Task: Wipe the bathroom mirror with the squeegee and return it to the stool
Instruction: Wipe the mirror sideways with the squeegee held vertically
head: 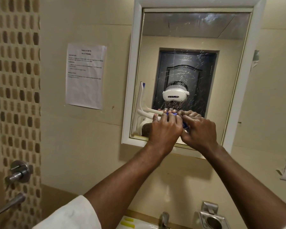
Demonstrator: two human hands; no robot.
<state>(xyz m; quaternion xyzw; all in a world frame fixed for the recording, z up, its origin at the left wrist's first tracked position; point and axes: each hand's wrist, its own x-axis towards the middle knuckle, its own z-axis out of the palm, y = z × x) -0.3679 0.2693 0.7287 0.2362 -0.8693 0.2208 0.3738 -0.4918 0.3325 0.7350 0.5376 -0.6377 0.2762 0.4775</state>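
Sink (pixel 139 226) below streaked mirror (pixel 188 63)

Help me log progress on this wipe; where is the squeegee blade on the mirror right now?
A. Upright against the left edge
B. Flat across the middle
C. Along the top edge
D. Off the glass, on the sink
A: the white squeegee stands upright along the left side of the mirror, with the left hand and right hand both gripping its handle.
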